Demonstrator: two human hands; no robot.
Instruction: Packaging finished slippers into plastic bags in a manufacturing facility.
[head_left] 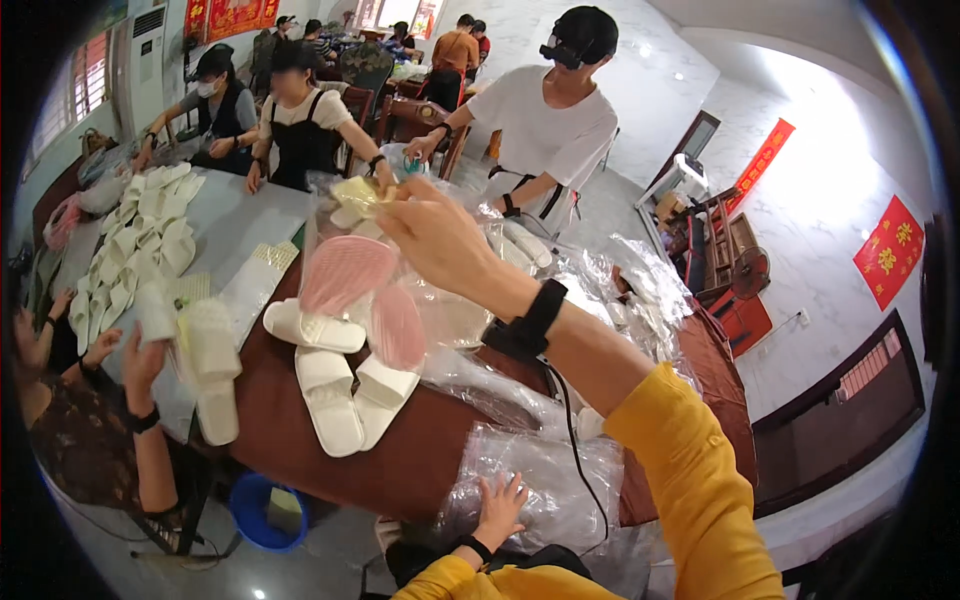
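Note:
My right hand (440,232) is stretched far across the table, its fingers closed on the edge of a small pale yellow sheet (358,194). A co-worker's hand is close beside that sheet. Below my wrist lie white slippers (332,402) and two pink ribbed sole-shaped pieces (346,272), some overlapping the slippers. My left hand (499,514) rests with spread fingers on clear plastic bags (555,465) at the table's near edge, holding nothing.
Clear plastic wrapping (640,300) is heaped at the right. At the left, a co-worker handles white slippers (210,345) beside a grey table (235,215) with a slipper pile (150,225). A blue bucket (268,512) stands on the floor. Several people work beyond; a dark cable hangs from my right wrist.

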